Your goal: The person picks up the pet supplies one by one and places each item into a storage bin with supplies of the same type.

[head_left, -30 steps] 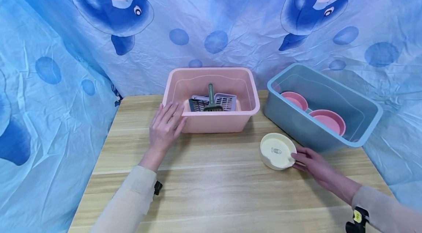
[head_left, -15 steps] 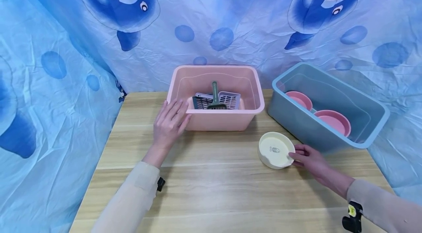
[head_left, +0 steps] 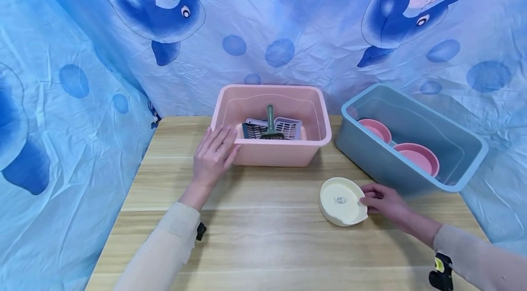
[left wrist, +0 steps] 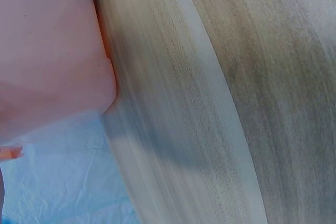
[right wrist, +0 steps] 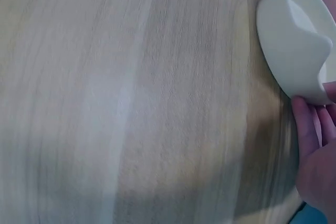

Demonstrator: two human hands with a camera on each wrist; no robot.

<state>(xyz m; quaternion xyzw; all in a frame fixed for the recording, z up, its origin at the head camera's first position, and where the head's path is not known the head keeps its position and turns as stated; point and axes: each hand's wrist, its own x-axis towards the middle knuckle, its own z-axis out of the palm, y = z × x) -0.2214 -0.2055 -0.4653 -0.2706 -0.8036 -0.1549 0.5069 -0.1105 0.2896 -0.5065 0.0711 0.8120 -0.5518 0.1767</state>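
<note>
My right hand point(head_left: 380, 202) pinches the right edge of a cream pet bowl point(head_left: 339, 202) with a fish-bone print inside and a dip in its rim. Close up in the right wrist view, thumb and fingers hold the wall of the same bowl point(right wrist: 294, 45) near the wooden table. My left hand point(head_left: 212, 156) rests with straight fingers over the front left corner of a pink bin point(head_left: 276, 153). Inside that bin lie a green litter scoop point(head_left: 270, 121), a lavender one point(head_left: 290, 127) and a dark one point(head_left: 251, 131). Only the bin's wall point(left wrist: 47, 51) and the table show clearly in the left wrist view.
A blue-grey bin point(head_left: 374, 163) stands angled at the right, holding two pink bowls, one at its left end point(head_left: 376, 130) and one in the middle point(head_left: 417, 158). Behind the wooden table point(head_left: 263, 236) hangs a blue curtain point(head_left: 247, 21) with dolphins.
My right hand has turned the cream bowl and brought it slightly closer to me. The left hand stays on the pink bin. The head view has shifted a little.
</note>
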